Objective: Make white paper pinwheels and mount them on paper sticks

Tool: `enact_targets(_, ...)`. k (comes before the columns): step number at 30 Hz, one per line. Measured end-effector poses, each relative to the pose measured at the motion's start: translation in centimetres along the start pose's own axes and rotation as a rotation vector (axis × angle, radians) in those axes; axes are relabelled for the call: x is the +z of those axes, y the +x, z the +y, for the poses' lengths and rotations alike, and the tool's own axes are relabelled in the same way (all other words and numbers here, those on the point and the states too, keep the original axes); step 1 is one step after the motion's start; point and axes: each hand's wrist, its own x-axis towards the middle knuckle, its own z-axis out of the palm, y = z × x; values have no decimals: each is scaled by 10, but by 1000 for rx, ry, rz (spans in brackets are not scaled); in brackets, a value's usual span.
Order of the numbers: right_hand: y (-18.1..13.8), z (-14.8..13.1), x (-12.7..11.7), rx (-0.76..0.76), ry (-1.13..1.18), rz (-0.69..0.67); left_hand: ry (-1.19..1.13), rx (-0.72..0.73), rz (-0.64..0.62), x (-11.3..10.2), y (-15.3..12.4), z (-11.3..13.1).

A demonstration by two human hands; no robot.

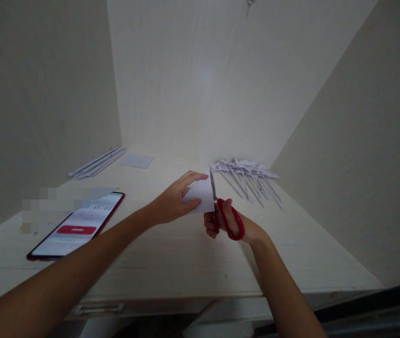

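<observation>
My left hand [175, 199] grips a small piece of white paper [202, 195], thumb on the near side and fingers along the top. In my right hand [226, 220] is a pair of scissors [235, 230] with red handles; my thumb and fingers pass through the loops. The scissor blades point up and away, along the right edge of the paper, and are partly hidden by it. Both hands are close together above the middle of the white table [172, 263].
A phone [76, 230] with a lit timer screen lies at the left, near my left forearm. Rolled paper sticks [97, 163] and a flat paper sheet [137, 160] lie at the back left. Several paper shapes on sticks [249, 176] are piled at the back right. Walls enclose three sides.
</observation>
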Motion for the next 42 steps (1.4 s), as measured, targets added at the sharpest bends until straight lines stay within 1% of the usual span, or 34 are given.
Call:
enact_targets(4,1,6,-2,-3,1,23,3,4,-5,3,-1,2)
enact_targets(10,2,6,-1,-22,97,17,-36,-12,0,7,-2,5)
enact_targets(16,0,4,-1,4,25,19,3,-10,32,9,-2,5)
enact_targets(19,0,2,0,-4,0,40,-13,-15,16,10,-2,4)
enact_targets(24,0,4,-1,1,44,50,-38,2,-6,12,-3,5)
enact_targets(29,1,4,-1,-18,14,57,-43,-8,-17,14,-4,4)
enact_targets(33,2,4,-1,-28,-9,77,-51,23,7,16,-5,1)
enact_targets(37,2,5,0,-36,7,77,-63,17,14,17,-6,0)
enact_targets(42,3,10,1,-7,29,100,-67,16,47,20,-7,-1)
